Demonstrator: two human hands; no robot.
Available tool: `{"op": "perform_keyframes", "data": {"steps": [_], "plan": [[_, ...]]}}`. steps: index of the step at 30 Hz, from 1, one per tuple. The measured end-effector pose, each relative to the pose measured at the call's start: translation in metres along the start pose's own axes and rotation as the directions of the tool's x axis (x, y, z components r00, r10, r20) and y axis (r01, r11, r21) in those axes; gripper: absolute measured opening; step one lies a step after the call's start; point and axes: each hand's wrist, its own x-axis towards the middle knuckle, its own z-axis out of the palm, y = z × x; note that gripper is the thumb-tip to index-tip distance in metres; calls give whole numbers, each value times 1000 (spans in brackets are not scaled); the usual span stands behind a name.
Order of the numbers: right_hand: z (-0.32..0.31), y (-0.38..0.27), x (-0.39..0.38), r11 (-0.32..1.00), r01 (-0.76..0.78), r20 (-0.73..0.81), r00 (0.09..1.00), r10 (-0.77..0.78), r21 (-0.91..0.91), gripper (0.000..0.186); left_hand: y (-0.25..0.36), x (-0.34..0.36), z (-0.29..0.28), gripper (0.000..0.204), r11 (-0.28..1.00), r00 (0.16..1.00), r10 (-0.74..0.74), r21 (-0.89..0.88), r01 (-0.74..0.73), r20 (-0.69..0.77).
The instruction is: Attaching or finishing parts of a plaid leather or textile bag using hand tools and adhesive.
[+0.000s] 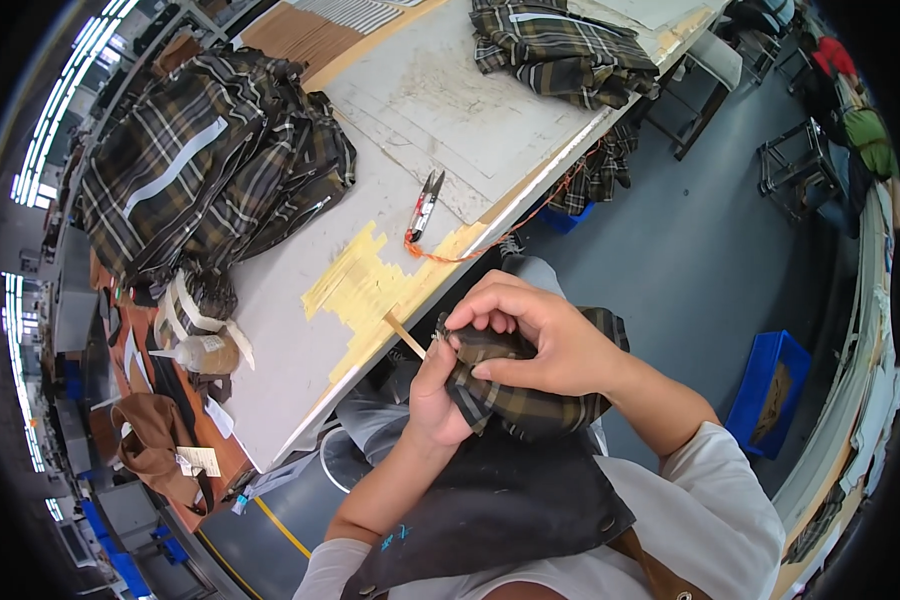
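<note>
Both hands, left hand (435, 395) and right hand (540, 340), grip plaid cloth (515, 400); blue bin (775, 395) holds brown scrap.

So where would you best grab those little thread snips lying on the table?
Probably by the red-and-white handle end of the thread snips, coming from above. They lie flat on the grey table, pointed blades aimed away toward the far side, handle end nearest the table edge with an orange cord trailing from it. Both hands are busy with plaid fabric.

A bunched dark plaid fabric piece (515, 395) and thin wooden stick (404, 334), held above the lap.
</note>
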Motion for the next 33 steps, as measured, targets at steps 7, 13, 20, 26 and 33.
{"op": "perform_keyframes", "data": {"steps": [7,13,20,26,33], "plan": [[-4,6,0,992,-75,59,996,70,99,30,-4,-2,-5,37,997,1000,-10,-80,10,4],[-4,6,-1,964,-124,83,991,107,236,41,-5,-4,-9,38,992,998,-51,-118,53,21],[-1,-35,-14,925,83,1,996,-89,-372,38,3,-12,19,39,987,992,-112,120,104,62],[5,-97,-21,776,301,58,944,-324,-555,16,36,-67,52,53,10,947,181,963,-270,264],[-19,-127,106,686,301,143,950,-278,-663,27,135,-53,45,38,-318,978,202,948,11,56]]}}
